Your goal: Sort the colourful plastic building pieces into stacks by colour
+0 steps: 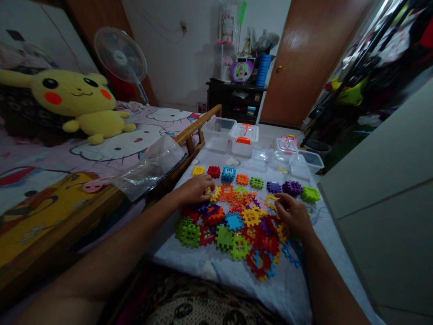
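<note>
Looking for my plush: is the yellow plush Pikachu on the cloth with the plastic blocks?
No, the yellow plush Pikachu sits on the Hello Kitty bedding, beyond a wooden rail from the cloth and its plastic blocks.

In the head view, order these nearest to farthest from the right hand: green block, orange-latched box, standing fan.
Right hand:
1. Green plastic block, just ahead, to its right.
2. Orange-latched box, farther ahead.
3. Standing fan, far ahead on the left.
</note>
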The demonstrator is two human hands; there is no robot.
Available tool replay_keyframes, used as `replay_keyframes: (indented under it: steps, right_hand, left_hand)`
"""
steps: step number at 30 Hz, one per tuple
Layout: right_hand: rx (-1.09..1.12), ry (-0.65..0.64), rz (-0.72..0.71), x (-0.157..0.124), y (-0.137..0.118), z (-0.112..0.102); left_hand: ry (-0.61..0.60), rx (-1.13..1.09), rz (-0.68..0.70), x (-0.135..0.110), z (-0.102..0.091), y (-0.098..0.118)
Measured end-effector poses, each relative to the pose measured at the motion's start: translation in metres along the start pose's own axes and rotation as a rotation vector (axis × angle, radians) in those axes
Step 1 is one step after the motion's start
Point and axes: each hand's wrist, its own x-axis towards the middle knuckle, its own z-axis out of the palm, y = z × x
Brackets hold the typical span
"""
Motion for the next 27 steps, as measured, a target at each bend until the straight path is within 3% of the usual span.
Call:
replay_keyframes:
  steps: [8,27]
  right_hand:
    - [0.011,-0.003,0.012,0.0,0.001,0.001]
    - [0.0,-0.009,0.007,0.0,0.002,0.001]
  left_hand:
    - [-0.052,-0.075,-0.021,0.007,-0.004,0.001]
    - [-0.138,0.01,-0.014,0.016,-0.001,0.0]
